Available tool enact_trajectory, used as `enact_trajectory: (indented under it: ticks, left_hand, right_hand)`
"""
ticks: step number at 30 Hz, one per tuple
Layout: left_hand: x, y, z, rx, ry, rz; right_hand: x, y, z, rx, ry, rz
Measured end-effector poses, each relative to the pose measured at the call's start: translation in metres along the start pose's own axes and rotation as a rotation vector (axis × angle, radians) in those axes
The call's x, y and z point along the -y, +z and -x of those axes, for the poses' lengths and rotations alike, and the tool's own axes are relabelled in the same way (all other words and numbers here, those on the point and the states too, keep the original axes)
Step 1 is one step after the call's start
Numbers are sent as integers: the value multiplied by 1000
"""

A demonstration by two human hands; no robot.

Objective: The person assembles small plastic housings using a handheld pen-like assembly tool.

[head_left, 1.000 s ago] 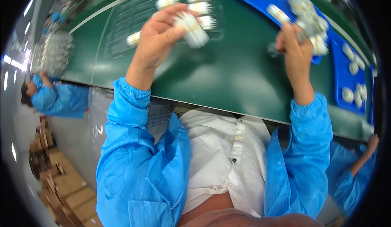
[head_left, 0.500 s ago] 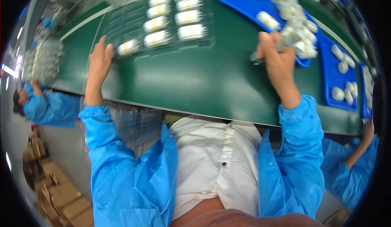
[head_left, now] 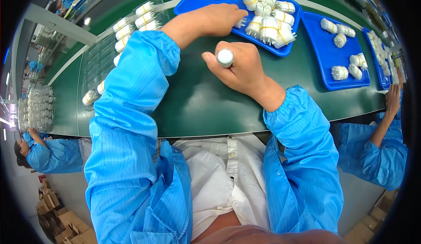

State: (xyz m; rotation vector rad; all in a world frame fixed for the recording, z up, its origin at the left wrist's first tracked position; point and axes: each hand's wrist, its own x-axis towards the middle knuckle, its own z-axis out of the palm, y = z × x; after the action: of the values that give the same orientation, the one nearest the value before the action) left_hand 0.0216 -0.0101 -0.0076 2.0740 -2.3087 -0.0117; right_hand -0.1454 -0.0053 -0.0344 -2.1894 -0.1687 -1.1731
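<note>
My left hand (head_left: 215, 19) reaches across to the near edge of a blue tray (head_left: 189, 4). Its fingers are closed on a white pinned cylinder (head_left: 240, 23), mostly hidden by the hand. Similar white cylinders (head_left: 268, 30) with yellow bands and metal pins are heaped in that tray. Over the green table, my right hand (head_left: 243, 71) is wrapped around a cylindrical thing with a round white end (head_left: 225, 58); the rest of it is hidden in the fist.
At left, a clear plastic tray (head_left: 94, 62) holds rows of white cylinders, partly behind my left sleeve. Another blue tray (head_left: 326, 74) with several cylinders lies to the right. A co-worker's arm (head_left: 386, 117) is at far right, and another person (head_left: 48, 150) at far left.
My left hand has gone from beside the clear tray to the blue tray. My right hand has moved left, away from the heaped cylinders, still holding the cylindrical thing. The view has shifted.
</note>
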Motion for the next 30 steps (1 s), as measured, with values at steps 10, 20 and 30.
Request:
enact_trajectory:
  ticks: [10,20,30]
  left_hand:
    - [-34,-8,102,-455,-122,913]
    - [-72,30,142,-356,-155,889]
    - [-71,38,144,-430,-130,820]
  right_hand:
    - [16,-41,-20,-354,529,-513]
    - [16,-20,-10,-149,470,-381]
    - [11,-16,-9,-86,424,-358]
